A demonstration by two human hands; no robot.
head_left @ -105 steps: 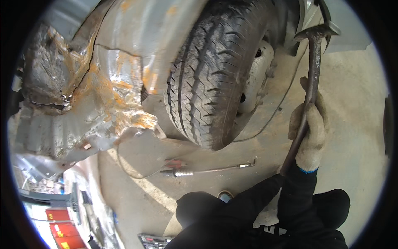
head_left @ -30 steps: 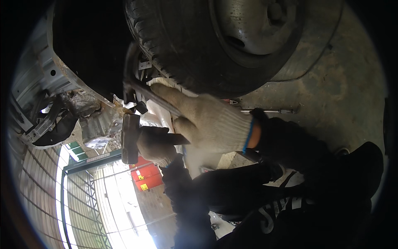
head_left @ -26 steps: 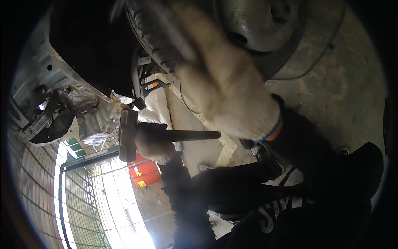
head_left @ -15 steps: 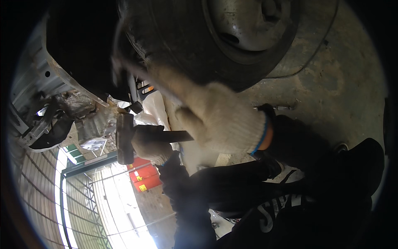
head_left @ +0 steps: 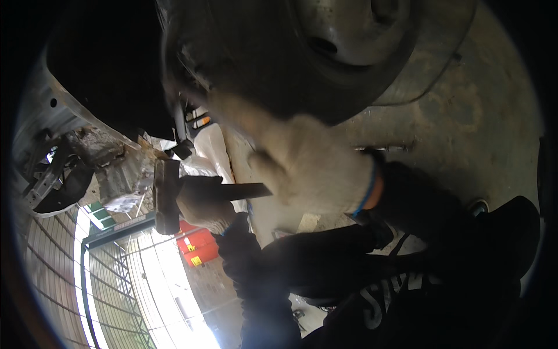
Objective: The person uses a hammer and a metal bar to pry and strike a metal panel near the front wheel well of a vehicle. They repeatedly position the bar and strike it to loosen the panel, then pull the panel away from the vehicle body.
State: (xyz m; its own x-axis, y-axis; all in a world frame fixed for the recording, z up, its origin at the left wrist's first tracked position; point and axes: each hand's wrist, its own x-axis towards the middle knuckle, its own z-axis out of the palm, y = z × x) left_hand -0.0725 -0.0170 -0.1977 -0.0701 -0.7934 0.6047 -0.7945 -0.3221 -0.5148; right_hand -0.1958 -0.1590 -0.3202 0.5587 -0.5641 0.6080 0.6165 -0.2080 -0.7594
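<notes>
My left hand (head_left: 203, 205), in a white knitted glove, is closed round a sledgehammer (head_left: 167, 198) close to its blocky steel head. The short dark handle points right and ends beside my right hand (head_left: 317, 166). That hand, gloved too with a blue cuff edge, is raised and closed on a slim tool with a long curved head (head_left: 167, 72), probably a hammer; motion smears its outline. Left of the sledgehammer lies torn, crumpled vehicle sheet metal (head_left: 119, 171). The tool's head is in front of a dark wheel-arch opening.
A big tyre (head_left: 244, 55) on a steel rim (head_left: 343, 29) stands just ahead. Clear plastic sheeting (head_left: 212, 148) hangs behind the sledgehammer. A red box (head_left: 197, 247) sits lower left, near a barred wall (head_left: 116, 279). A thin cable (head_left: 430, 90) crosses the concrete floor.
The sledgehammer and my left hand have shifted slightly left in view, as have the wheel and metal. My right hand stays almost in place, its tool still blurred.
</notes>
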